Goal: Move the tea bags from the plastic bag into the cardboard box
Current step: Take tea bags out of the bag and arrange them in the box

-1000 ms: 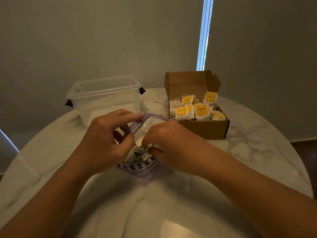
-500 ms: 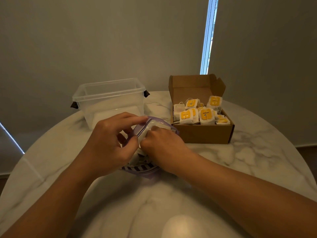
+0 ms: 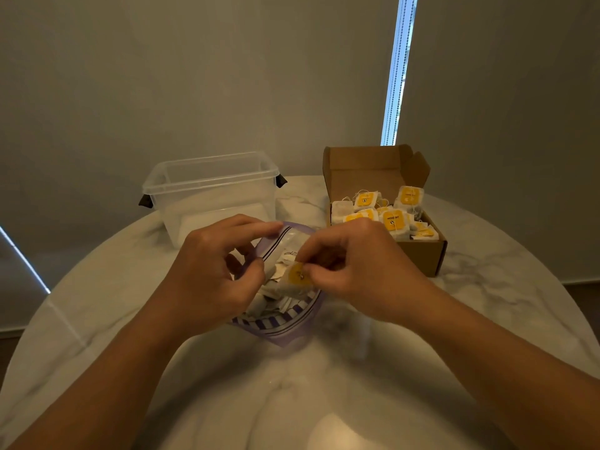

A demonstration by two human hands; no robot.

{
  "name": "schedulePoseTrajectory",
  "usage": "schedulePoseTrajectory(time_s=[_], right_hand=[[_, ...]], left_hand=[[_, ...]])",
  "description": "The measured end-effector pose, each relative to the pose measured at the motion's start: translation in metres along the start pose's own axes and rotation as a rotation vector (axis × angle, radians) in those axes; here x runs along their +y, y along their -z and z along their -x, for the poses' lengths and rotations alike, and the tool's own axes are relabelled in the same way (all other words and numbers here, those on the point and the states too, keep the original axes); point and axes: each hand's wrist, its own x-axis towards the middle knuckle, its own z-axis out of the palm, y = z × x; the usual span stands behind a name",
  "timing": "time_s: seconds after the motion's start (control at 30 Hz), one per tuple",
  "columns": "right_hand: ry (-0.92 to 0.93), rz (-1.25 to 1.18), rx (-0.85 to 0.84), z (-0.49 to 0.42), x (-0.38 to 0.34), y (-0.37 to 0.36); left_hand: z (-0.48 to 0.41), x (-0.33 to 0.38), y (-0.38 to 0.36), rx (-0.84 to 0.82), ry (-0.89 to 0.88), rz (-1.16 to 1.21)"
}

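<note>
Head view: left fingers (image 3: pixel 255 227) pinch the bag (image 3: pixel 285 331) rim open, right fingers (image 3: pixel 319 278) pinch a tea bag (image 3: pixel 296 282); lift it clear before crossing to the box (image 3: pixel 422 254)

The square yellow paper tag (image 3: pixel 393 219) on a white tea bag (image 3: pixel 400 234) in the brown cardboard box (image 3: pixel 422 254) seems to read "MOMENT". Dark handwriting (image 3: pixel 290 253) on the clear purple-edged plastic bag (image 3: pixel 293 326) is illegible.

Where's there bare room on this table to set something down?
Bare marble table nearest you; right of the cardboard box; left of the clear tub. Crowded: the middle, where left hand and right hand work the plastic bag between tub and box.
</note>
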Motion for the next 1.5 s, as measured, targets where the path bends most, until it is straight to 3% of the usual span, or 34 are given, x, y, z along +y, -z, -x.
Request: schedulePoseTrajectory(time_s=[0.17, 0.3, 0.53, 1.0, 1.27, 1.5], right_hand=[[-0.098, -0.416, -0.001, 0.001, 0.009, 0.026], [-0.092, -0.496, 0.151, -0.008, 0.020, 0.052], [-0.180, -0.240, 0.471, -0.048, 0.070, 0.093], [-0.087, 0.255, 0.184, -0.081, 0.077, 0.033], [-0.060, 0.482, 0.191, -0.080, 0.087, 0.031], [-0.017, 0.412, 0.277, -0.060, 0.071, 0.043]], left_hand=[[0.000, -0.001, 0.000, -0.004, 0.001, 0.012], [0.000, -0.002, 0.000, -0.012, 0.001, 0.007], [0.001, -0.003, -0.001, -0.024, -0.007, 0.020], [0.000, -0.004, 0.000, -0.014, 0.002, 0.003], [0.000, -0.004, 0.000, -0.009, -0.004, 0.004], [-0.001, -0.002, 0.001, -0.016, 0.002, 0.009]])
